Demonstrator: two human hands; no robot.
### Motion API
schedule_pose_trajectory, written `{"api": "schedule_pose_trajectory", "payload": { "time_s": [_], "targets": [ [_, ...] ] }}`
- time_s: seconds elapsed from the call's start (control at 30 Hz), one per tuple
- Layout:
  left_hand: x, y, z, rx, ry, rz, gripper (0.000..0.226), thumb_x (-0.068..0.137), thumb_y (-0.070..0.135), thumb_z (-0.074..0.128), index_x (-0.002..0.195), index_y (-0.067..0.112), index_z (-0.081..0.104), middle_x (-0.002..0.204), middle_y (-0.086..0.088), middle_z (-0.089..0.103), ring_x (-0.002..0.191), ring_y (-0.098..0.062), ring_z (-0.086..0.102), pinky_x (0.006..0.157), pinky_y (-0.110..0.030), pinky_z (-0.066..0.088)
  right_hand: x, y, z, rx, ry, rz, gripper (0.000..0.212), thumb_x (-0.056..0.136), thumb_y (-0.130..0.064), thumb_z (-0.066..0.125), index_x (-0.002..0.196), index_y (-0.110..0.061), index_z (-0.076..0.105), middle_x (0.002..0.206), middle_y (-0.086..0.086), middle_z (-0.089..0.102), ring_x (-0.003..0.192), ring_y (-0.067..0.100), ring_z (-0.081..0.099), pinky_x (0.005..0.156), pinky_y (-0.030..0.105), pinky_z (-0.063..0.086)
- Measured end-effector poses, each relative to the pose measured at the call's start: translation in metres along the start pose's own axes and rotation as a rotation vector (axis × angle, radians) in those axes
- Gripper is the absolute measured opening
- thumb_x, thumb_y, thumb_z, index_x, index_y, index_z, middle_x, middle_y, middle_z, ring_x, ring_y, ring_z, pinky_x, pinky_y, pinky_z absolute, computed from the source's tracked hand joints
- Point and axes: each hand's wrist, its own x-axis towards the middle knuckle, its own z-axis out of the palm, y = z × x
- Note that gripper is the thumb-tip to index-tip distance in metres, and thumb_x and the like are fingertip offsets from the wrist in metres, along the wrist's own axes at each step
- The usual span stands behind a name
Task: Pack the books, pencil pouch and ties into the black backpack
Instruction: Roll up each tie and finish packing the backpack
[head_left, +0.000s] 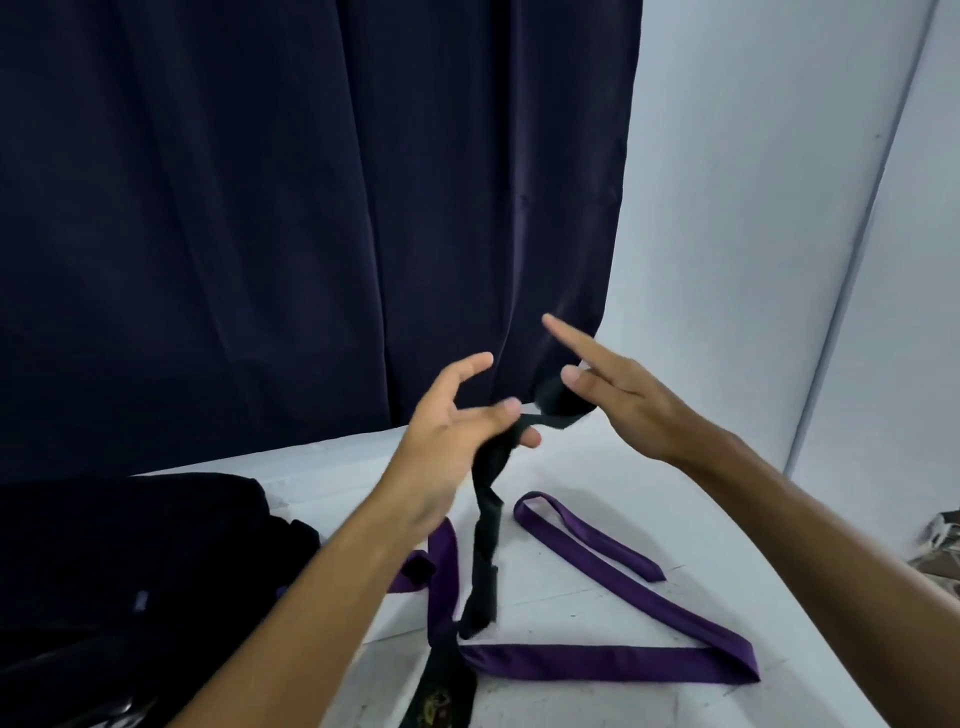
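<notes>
1. Step in hand, as judged: rolling the black tie into a compact coil before it goes into the black backpack.
2. Left hand: raised above the table, thumb and a finger pinching the black tie just below the coil, remaining fingers spread loosely.
3. Right hand: the black tie's upper end is wound round its curled lower fingers; index finger points straight out. It grips the coil.
4. Black tie: narrow, matte, twisted along its hanging length; the lower end trails down onto the table and crosses the purple tie. A wider dark end bearing a gold emblem lies at the bottom edge; whether it belongs to this tie cannot be told.
5. Purple tie: satin sheen, lying loose in an open zigzag on the table, narrow tip near the right forearm.
6. Black backpack: at the left edge of the table, its opening not discernible.
7. Advice: the left hand should feed the strip flat and untwisted, under light tension, so each wrap lies over the last; the trailing end should lift clear of the purple tie without dragging it.
8. Books and pencil pouch: not visible.
</notes>
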Motion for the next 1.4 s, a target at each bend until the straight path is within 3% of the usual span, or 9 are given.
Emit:
{"api": "schedule_pose_trajectory", "payload": {
  "time_s": [0.1, 0.3, 0.57, 0.73, 0.83, 0.97, 1.03, 1.27, 1.4],
  "targets": [
    [0.018, 0.009, -0.019, -0.015, -0.061, -0.148, 0.036, 0.097, 0.020, 0.056, 0.132, 0.017, 0.051, 0.059, -0.005, 0.057, 0.050, -0.014, 0.053, 0.060, -0.028, 0.042, -0.004, -0.004, 0.001, 0.135, -0.223, 0.131, 0.066, 0.095, -0.051, 0.049, 0.153, -0.038, 0.021, 0.130, -0.014, 0.061, 0.127, 0.008, 0.054, 0.110, 0.026, 0.038],
    [0.043, -0.005, -0.060, 0.175, -0.423, -0.214, 0.065, 0.074, 0.041, 0.075, 0.129, 0.014, 0.052, 0.049, 0.005, 0.034, 0.045, -0.009, 0.026, 0.052, -0.024, 0.031, -0.009, -0.010, -0.012, 0.447, -0.607, 0.216, 0.100, 0.079, -0.012, 0.078, 0.151, -0.038, 0.012, 0.082, 0.019, 0.072, 0.071, 0.032, 0.070, 0.068, 0.035, 0.057],
    [0.060, -0.066, -0.085, 0.054, -0.551, -0.340, 0.113, 0.051, 0.056, 0.090, 0.137, 0.001, 0.042, 0.050, 0.006, 0.039, 0.055, -0.013, 0.046, 0.064, -0.026, 0.042, -0.009, 0.003, -0.031, 1.032, -0.428, 0.121, 0.088, 0.080, -0.015, 0.076, 0.150, -0.019, 0.022, 0.072, 0.010, 0.067, 0.056, 0.013, 0.064, 0.057, 0.022, 0.053],
    [0.063, -0.076, -0.084, 0.308, -0.254, -0.359, 0.110, 0.044, 0.057, 0.093, 0.136, 0.019, 0.047, 0.088, -0.002, 0.070, 0.075, -0.013, 0.062, 0.074, -0.027, 0.048, -0.009, -0.022, -0.033, 1.190, 0.017, 0.156, 0.067, 0.076, -0.013, 0.062, 0.141, -0.009, 0.044, 0.068, 0.003, 0.063, 0.052, 0.008, 0.058, 0.053, 0.020, 0.050],
    [0.060, -0.063, -0.056, 0.425, 0.030, -0.054, 0.082, 0.061, 0.030, 0.092, 0.131, 0.027, 0.049, 0.114, -0.004, 0.066, 0.087, -0.014, 0.063, 0.078, -0.024, 0.051, -0.005, -0.038, -0.031, 1.231, 0.151, 0.251, 0.048, 0.079, -0.009, 0.058, 0.125, -0.002, 0.052, 0.075, 0.009, 0.067, 0.060, 0.013, 0.064, 0.057, 0.024, 0.055],
    [0.032, -0.039, 0.005, 0.205, 0.178, 0.497, 0.062, 0.071, 0.024, 0.081, 0.123, 0.026, 0.047, 0.102, -0.002, 0.069, 0.088, -0.016, 0.063, 0.075, -0.026, 0.051, -0.003, -0.046, -0.026, 1.256, 0.212, 0.315, 0.013, 0.095, -0.008, 0.052, 0.106, -0.005, 0.055, 0.080, 0.010, 0.071, 0.070, 0.015, 0.070, 0.065, 0.024, 0.057],
    [0.017, -0.034, 0.032, 0.169, 0.236, 0.594, 0.069, 0.070, 0.028, 0.081, 0.128, 0.022, 0.043, 0.102, -0.001, 0.069, 0.090, -0.019, 0.064, 0.075, -0.030, 0.052, -0.003, -0.048, -0.023, 1.309, 0.255, 0.325, 0.008, 0.096, -0.007, 0.051, 0.102, -0.005, 0.055, 0.084, 0.012, 0.072, 0.075, 0.016, 0.072, 0.067, 0.026, 0.058],
    [0.027, -0.029, 0.064, 0.124, 0.401, 0.421, 0.056, 0.075, -0.002, 0.076, 0.114, 0.023, 0.045, 0.084, -0.002, 0.070, 0.072, -0.011, 0.064, 0.070, -0.029, 0.055, -0.007, -0.054, -0.018, 1.305, 0.223, 0.279, 0.009, 0.095, -0.007, 0.051, 0.104, -0.007, 0.050, 0.086, 0.013, 0.073, 0.080, 0.018, 0.072, 0.073, 0.027, 0.059],
    [0.026, -0.024, 0.055, 0.053, 0.228, 0.218, 0.047, 0.079, -0.012, 0.063, 0.108, 0.023, 0.047, 0.082, -0.015, 0.071, 0.068, -0.029, 0.068, 0.068, -0.039, 0.060, -0.008, -0.049, -0.018, 1.253, 0.316, 0.223, 0.034, 0.095, 0.002, 0.051, 0.125, -0.010, 0.038, 0.093, 0.020, 0.072, 0.086, 0.026, 0.072, 0.078, 0.036, 0.059]
  ]
}}
